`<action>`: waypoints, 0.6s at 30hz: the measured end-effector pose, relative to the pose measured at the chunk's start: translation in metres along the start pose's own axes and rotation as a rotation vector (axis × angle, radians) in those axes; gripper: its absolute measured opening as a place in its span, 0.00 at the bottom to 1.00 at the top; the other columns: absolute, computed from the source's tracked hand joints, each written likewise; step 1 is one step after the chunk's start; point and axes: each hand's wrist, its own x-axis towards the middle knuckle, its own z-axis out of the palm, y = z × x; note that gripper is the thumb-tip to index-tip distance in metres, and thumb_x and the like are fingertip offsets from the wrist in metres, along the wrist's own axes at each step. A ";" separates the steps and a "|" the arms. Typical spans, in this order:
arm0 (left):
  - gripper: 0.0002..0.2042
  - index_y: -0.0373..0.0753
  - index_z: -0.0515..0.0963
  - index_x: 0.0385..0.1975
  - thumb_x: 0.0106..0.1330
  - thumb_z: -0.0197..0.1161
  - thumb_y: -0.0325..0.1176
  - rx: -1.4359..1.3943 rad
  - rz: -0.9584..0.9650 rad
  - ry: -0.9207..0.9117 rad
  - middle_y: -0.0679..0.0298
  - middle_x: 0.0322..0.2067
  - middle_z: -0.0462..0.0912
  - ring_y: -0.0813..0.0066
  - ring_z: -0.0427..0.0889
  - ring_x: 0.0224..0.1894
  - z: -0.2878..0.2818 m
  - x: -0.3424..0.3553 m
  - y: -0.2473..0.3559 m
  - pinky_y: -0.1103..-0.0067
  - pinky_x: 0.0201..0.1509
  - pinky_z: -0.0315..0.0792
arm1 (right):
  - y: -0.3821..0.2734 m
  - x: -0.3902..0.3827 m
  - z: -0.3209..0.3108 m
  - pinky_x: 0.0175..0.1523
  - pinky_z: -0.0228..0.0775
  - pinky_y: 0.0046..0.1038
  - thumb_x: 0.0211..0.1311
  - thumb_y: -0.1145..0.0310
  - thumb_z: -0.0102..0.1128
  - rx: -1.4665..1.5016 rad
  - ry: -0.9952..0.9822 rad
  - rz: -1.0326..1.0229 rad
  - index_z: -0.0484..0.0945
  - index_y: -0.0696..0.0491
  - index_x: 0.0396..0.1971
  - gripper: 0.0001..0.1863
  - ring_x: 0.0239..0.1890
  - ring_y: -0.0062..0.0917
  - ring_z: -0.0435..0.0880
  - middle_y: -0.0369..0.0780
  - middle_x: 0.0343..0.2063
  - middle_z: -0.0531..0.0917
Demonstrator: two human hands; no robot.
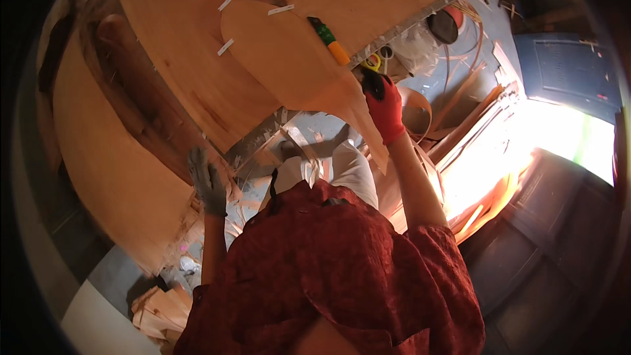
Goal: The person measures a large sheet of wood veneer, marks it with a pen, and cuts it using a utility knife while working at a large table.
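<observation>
My right hand [383, 104], in a red glove with black fingers, is at the right edge of a large sheet of thin brown wood veneer [289, 72]. Its fingers are curled, and what they hold, if anything, is hidden. Just beyond the fingertips show the yellow handles of a pair of scissors [371, 62]. On the veneer lies a green and orange utility knife [328, 41]. Several short strips of white tape [281, 10] stick to the sheet. My left hand [208, 181], in a grey glove, has its fingers stretched out beside curled veneer sheets [151, 98], with nothing seen in it.
At the left stands a broad curved veneer sheet [112, 151]. Veneer scraps [161, 309] lie low at the left, and more offcuts litter the floor. A clear plastic bag [415, 49] and a dark round container [443, 27] are beyond the table's right edge. Bright light enters at the right.
</observation>
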 end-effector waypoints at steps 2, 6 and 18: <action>0.19 0.33 0.70 0.59 0.68 0.50 0.25 -0.025 0.062 -0.014 0.47 0.64 0.65 0.47 0.61 0.68 0.007 0.013 0.023 0.60 0.69 0.56 | 0.022 -0.023 -0.019 0.50 0.71 0.34 0.59 0.69 0.59 0.037 0.025 0.119 0.80 0.48 0.49 0.17 0.45 0.37 0.80 0.43 0.40 0.82; 0.19 0.34 0.69 0.60 0.69 0.48 0.24 -0.109 0.143 -0.047 0.50 0.65 0.65 0.48 0.59 0.69 0.029 0.049 0.087 0.60 0.69 0.57 | 0.100 -0.042 -0.045 0.35 0.73 0.26 0.62 0.67 0.60 0.052 0.104 0.248 0.82 0.45 0.49 0.15 0.26 0.21 0.80 0.37 0.29 0.82; 0.27 0.37 0.63 0.64 0.69 0.56 0.44 0.098 -0.050 -0.029 0.46 0.58 0.70 0.48 0.68 0.61 0.187 0.181 0.272 0.57 0.64 0.63 | 0.244 -0.003 -0.081 0.42 0.74 0.33 0.63 0.68 0.55 0.175 -0.250 0.198 0.81 0.46 0.48 0.15 0.36 0.36 0.84 0.43 0.36 0.84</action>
